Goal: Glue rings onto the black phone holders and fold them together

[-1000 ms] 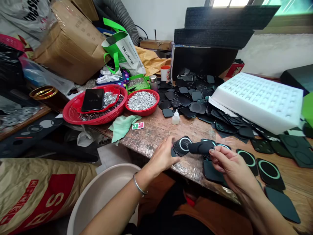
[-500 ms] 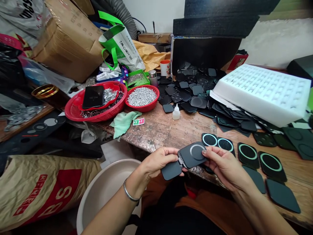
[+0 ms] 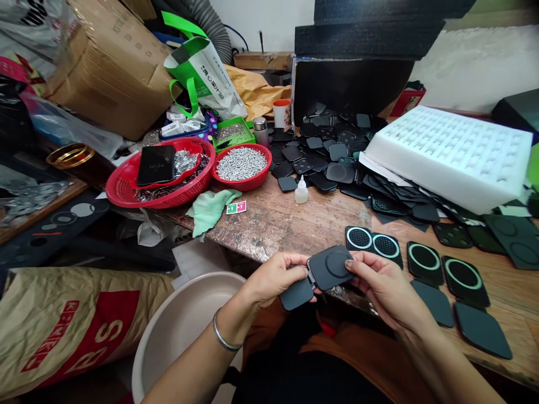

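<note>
Between my two hands is a hinged black folding pad (image 3: 332,268), made of two rounded square panels joined by a small metal hinge, with a faint ring on the upper right panel. My left hand (image 3: 280,279) grips it around the hinge, thumb on top and fingers underneath. At the right panel's edge, my right hand (image 3: 379,280) pinches with thumb and fingers. Beyond my right hand lie black panels with pale green rings (image 3: 425,262), some attached to plain dark panels (image 3: 483,330).
A heap of black panels (image 3: 318,148) fills the back of the table, beside a white foam tray (image 3: 442,163). A small dropper bottle (image 3: 301,191), a red bowl of metal pins (image 3: 243,164), a red basket (image 3: 177,199) and a green cloth (image 3: 211,212) stand leftward. Below is a pale basin (image 3: 145,336).
The ring on the held panel looked bright and silvery before and now looks dark. The whole view has shifted slightly; both hands keep their hold.
</note>
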Demonstrator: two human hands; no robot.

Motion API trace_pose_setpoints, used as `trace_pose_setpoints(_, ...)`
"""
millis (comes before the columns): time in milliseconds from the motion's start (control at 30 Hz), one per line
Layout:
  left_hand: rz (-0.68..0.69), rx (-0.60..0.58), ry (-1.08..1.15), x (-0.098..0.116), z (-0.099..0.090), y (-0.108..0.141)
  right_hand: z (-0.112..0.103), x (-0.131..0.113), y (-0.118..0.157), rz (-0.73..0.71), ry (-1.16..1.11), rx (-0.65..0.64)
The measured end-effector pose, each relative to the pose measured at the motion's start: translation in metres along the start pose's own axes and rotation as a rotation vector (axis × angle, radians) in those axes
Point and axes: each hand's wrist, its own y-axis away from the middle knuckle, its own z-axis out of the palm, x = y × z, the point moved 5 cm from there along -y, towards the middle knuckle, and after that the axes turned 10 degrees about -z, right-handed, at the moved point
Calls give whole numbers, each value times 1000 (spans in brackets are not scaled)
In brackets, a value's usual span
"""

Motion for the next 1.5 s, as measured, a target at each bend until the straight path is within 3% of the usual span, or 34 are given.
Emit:
trace_pose_setpoints(567, 14, -10, -40, -1, -1, -2, -6, 2, -7, 16, 135, -15)
trace_pose_setpoints(867, -9, -15, 6, -3, -3, -4, 1, -6, -6, 72, 9, -44)
trace_pose_setpoints(1033, -15, -2, 1, -5, -4, -4, -2, -4, -6, 60, 50, -51)
trace_pose_setpoints(1500, -13, -11, 28, -6, -1, -7, -2, -6, -5, -2, 147, 20)
